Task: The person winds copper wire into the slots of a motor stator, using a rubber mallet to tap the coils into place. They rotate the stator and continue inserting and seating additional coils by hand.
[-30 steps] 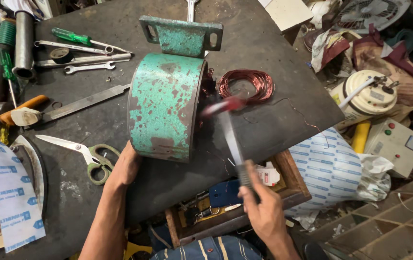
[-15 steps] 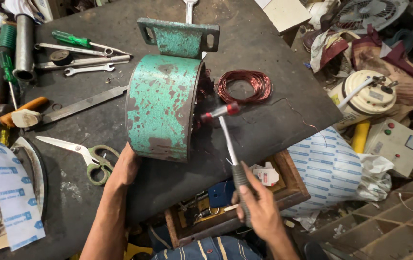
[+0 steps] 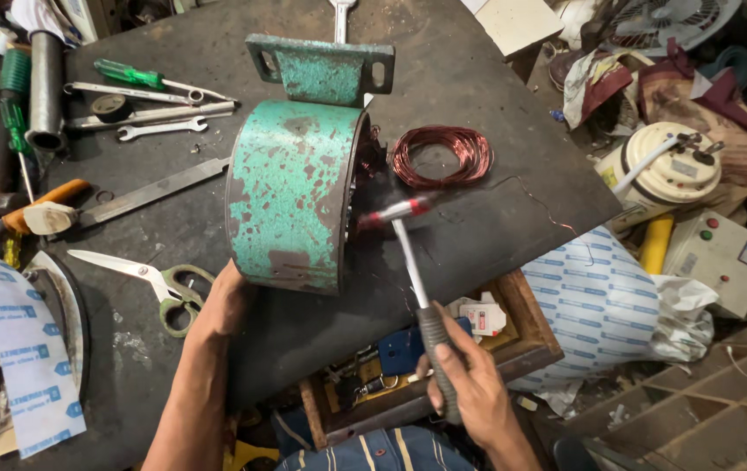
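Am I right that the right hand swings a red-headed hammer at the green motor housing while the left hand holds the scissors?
Not quite. The head view shows the left hand braced against the green motor housing; the scissors lie untouched beside it. The right hand does hold the red-headed hammer.

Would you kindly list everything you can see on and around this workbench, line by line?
motor housing: one, chipped green, bench centre, on its side
hammer: one, red head, metal shaft, head at the housing's right rim
copper wire coil: one, reddish, right of the housing
scissors: one, green handles, left of the housing
green screwdriver: one, top left
spanners: at least two, silver, top left
flat metal bar: one, grey, left of the housing
wooden drawer: one, brown, below the bench edge, holding small parts
white sack: one, blue print, right
cream round appliance: one, far right
left hand: on the housing's near edge
right hand: gripping the hammer handle
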